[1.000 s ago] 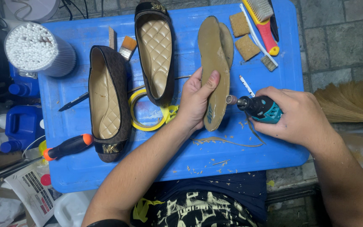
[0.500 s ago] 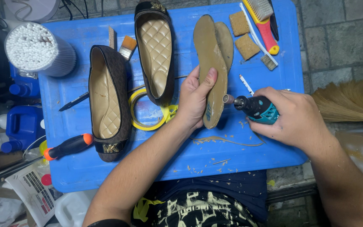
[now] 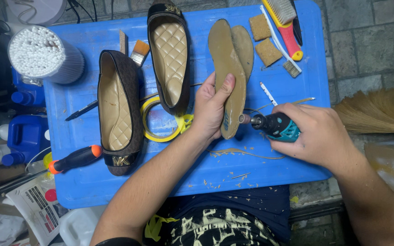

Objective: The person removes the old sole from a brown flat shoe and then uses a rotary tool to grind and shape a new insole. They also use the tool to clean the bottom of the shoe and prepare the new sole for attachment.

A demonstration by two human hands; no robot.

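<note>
Surface: blue plastic tabletop over a stone-tiled floor, dusted with tan shavings near the person's lap.
Sole: tan shoe sole held above the table's middle, long axis running almost straight away from the person, toe end far, heel end near and tipped toward the tool.
Left hand: left hand is wrapped around the sole's near half, thumb up along its face, apparently to steady the edge.
Right hand: right hand is closed around a teal rotary tool, its small drum pointing left and touching the sole's lower edge.
Second sole: second sole lies behind the first.
Shoes: two brown flats lie left, toes toward the person.
Nearby: yellow tape roll, brushes, orange-handled screwdriver.
</note>
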